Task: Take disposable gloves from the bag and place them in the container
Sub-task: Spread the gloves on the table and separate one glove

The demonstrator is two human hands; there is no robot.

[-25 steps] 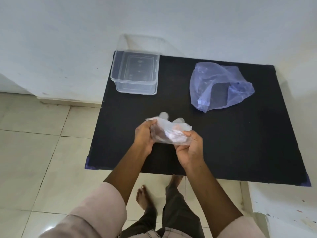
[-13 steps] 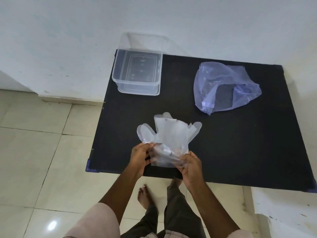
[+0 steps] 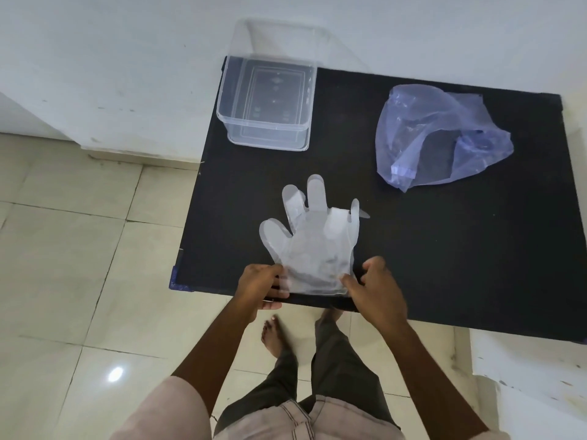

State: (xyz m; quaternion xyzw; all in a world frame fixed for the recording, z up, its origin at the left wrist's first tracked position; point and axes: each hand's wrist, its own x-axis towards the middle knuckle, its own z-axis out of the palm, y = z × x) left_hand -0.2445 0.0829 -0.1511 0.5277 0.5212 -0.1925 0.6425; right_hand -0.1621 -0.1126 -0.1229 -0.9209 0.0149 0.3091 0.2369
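Note:
Clear disposable gloves (image 3: 313,246) lie spread flat on the black table (image 3: 444,249), fingers pointing away from me, near the front edge. My left hand (image 3: 262,289) pinches the cuff's left corner. My right hand (image 3: 376,290) grips the cuff's right corner. The clear plastic container (image 3: 268,104) stands at the table's far left corner, with nothing in it. A crumpled bluish plastic bag (image 3: 438,138) lies at the far right of the table.
A white wall runs behind the table. Beige tiled floor lies to the left. My bare feet (image 3: 273,338) stand just below the table's front edge. A white ledge (image 3: 533,376) sits at the lower right.
The bunched gloves have been unfolded and laid out flat on the table. Both hands moved down toward the front edge, holding the cuff.

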